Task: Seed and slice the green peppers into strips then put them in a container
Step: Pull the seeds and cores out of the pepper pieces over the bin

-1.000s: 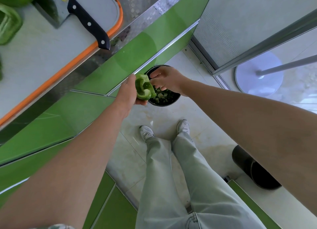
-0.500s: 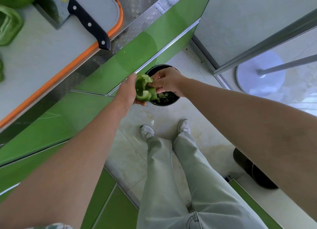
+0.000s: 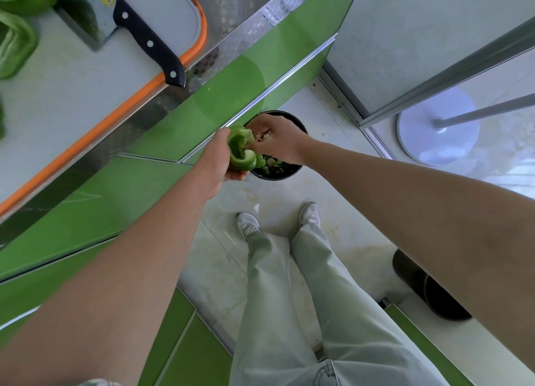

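One pepper (image 3: 241, 151) at frame centre, gripped by left hand (image 3: 215, 162) | right hand (image 3: 278, 142) brought back from above bin (image 3: 289, 171), fingers now curled into pepper cavity, pinching | seeding judged unfinished; slicing not yet begun

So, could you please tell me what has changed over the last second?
The right hand moved from over the black bin back to the green pepper, and its fingers now dig into the open cavity. The left hand kept its grip on the pepper above the bin. The knife and cutting board stayed put.
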Available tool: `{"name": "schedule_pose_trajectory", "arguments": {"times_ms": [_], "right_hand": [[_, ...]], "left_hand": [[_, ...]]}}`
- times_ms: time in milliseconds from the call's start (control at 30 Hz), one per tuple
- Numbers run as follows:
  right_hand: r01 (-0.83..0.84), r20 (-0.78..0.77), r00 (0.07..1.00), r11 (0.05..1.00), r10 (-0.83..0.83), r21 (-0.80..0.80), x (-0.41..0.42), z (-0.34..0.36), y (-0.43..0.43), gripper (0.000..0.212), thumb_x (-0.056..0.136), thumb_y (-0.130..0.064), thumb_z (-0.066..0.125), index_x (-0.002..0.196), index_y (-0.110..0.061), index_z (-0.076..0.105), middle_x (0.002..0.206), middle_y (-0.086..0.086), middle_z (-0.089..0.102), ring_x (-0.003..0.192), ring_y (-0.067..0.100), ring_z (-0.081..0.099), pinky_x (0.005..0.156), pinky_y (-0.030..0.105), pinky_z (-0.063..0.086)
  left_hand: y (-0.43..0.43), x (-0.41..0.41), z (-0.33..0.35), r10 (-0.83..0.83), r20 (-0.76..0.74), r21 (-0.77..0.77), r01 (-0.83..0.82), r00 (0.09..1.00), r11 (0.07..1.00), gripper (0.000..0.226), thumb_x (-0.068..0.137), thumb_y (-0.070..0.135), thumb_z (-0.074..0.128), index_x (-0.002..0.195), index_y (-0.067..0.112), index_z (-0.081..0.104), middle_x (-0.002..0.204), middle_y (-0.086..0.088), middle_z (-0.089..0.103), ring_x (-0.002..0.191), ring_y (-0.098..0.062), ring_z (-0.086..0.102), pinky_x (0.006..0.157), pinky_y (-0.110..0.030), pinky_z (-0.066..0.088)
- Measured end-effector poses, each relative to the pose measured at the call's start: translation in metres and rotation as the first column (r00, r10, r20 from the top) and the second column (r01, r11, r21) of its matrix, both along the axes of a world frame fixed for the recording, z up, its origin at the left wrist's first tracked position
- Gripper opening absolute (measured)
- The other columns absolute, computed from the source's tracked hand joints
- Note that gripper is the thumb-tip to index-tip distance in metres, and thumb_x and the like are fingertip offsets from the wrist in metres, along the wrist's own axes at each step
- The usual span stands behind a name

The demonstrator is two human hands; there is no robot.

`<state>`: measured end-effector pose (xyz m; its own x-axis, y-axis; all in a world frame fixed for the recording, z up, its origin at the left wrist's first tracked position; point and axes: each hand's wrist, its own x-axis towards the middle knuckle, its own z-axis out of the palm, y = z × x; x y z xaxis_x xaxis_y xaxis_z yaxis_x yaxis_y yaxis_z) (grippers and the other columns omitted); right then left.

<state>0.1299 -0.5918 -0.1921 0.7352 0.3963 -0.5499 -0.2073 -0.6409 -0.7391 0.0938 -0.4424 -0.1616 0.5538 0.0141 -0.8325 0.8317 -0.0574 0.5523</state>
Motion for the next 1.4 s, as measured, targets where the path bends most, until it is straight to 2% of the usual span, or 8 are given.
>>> {"name": "schedule_pose_trajectory", "arguments": {"times_ms": [233, 433, 567, 667, 867, 1000, 1133, 1400], "right_hand": [[0.075, 0.083, 0.994, 0.994, -0.068, -0.082, -0.001, -0.001, 0.002, 0.040, 0.081, -0.044, 0.071, 0.106, -0.017, 0.058, 0.100, -0.002, 0.059, 0.088, 0.013, 0.054, 0.063, 0.018, 0.036], [0.113, 0.113, 0.989, 0.983, -0.097, -0.145, -0.002, -0.003, 0.005, 0.029, 0.085, -0.009, 0.058, 0.114, -0.013, 0.059, 0.099, 0.001, 0.058, 0.088, 0.017, 0.054, 0.058, 0.014, 0.034], [0.272, 0.126, 0.959, 0.950, -0.254, -0.156, 0.000, -0.006, -0.007, 0.026, 0.088, -0.007, 0.047, 0.104, -0.012, 0.066, 0.094, 0.000, 0.064, 0.080, 0.014, 0.057, 0.067, 0.023, 0.047], [0.280, 0.179, 0.945, 0.960, -0.273, -0.015, -0.003, 0.004, -0.009, 0.018, 0.087, -0.014, 0.054, 0.091, -0.015, 0.071, 0.077, -0.013, 0.061, 0.068, -0.004, 0.050, 0.063, 0.008, 0.038], [0.065, 0.188, 0.980, 0.998, -0.066, 0.013, -0.002, 0.014, 0.015, 0.012, 0.085, -0.028, 0.070, 0.092, -0.020, 0.075, 0.077, -0.008, 0.068, 0.052, -0.004, 0.046, 0.056, 0.012, 0.037], [0.039, 0.256, 0.967, 0.990, -0.003, -0.136, -0.002, 0.019, 0.022, 0.010, 0.083, -0.027, 0.071, 0.093, -0.025, 0.075, 0.062, -0.018, 0.053, 0.053, -0.003, 0.046, 0.052, 0.016, 0.038], [0.020, 0.351, 0.933, 0.960, 0.083, -0.280, -0.004, 0.025, 0.028, 0.017, 0.084, -0.023, 0.065, 0.098, -0.028, 0.074, 0.076, -0.008, 0.060, 0.072, 0.014, 0.061, 0.062, 0.029, 0.053], [0.018, 0.408, 0.905, 0.948, 0.120, -0.318, -0.008, 0.020, 0.032, 0.020, 0.084, -0.021, 0.058, 0.094, -0.030, 0.074, 0.079, -0.002, 0.066, 0.073, 0.021, 0.062, 0.059, 0.031, 0.051]], "left_hand": [[-0.001, -0.004, 0.004, -0.037, 0.074, -0.096, 0.045, 0.997, 0.994, 0.039, 0.099, 0.027, 0.025, 0.090, 0.017, 0.062, 0.063, -0.002, 0.061, 0.060, -0.015, 0.048, 0.052, -0.025, 0.040], [-0.007, -0.006, 0.000, -0.046, 0.098, -0.007, 0.047, 0.994, 0.999, 0.032, 0.098, 0.023, 0.028, 0.087, 0.012, 0.055, 0.072, -0.008, 0.055, 0.065, -0.019, 0.047, 0.054, -0.030, 0.041], [-0.003, -0.006, 0.002, 0.089, 0.078, -0.046, -0.086, 0.993, 0.995, 0.029, 0.099, 0.020, 0.030, 0.091, 0.009, 0.056, 0.073, -0.008, 0.058, 0.066, -0.019, 0.049, 0.057, -0.030, 0.041], [-0.001, -0.005, 0.003, 0.235, 0.040, -0.066, -0.232, 0.971, 0.970, 0.025, 0.099, 0.015, 0.032, 0.094, 0.007, 0.055, 0.086, -0.013, 0.057, 0.075, -0.022, 0.052, 0.063, -0.031, 0.046], [-0.002, -0.005, 0.006, 0.312, 0.025, -0.133, -0.306, 0.950, 0.943, 0.023, 0.101, 0.010, 0.036, 0.093, 0.011, 0.057, 0.092, -0.013, 0.060, 0.090, -0.024, 0.057, 0.087, -0.039, 0.052], [-0.005, -0.006, 0.011, 0.307, 0.037, -0.182, -0.296, 0.951, 0.938, 0.026, 0.101, 0.007, 0.033, 0.095, 0.012, 0.057, 0.093, -0.012, 0.062, 0.087, -0.022, 0.060, 0.082, -0.037, 0.056], [-0.008, -0.006, 0.011, 0.326, 0.038, -0.190, -0.313, 0.945, 0.931, 0.025, 0.102, 0.006, 0.033, 0.095, 0.008, 0.057, 0.092, -0.014, 0.062, 0.087, -0.023, 0.061, 0.077, -0.037, 0.057], [-0.009, -0.006, 0.011, 0.309, 0.054, -0.175, -0.296, 0.949, 0.939, 0.025, 0.101, 0.007, 0.034, 0.095, 0.008, 0.058, 0.090, -0.013, 0.063, 0.087, -0.022, 0.063, 0.074, -0.036, 0.058]]}}
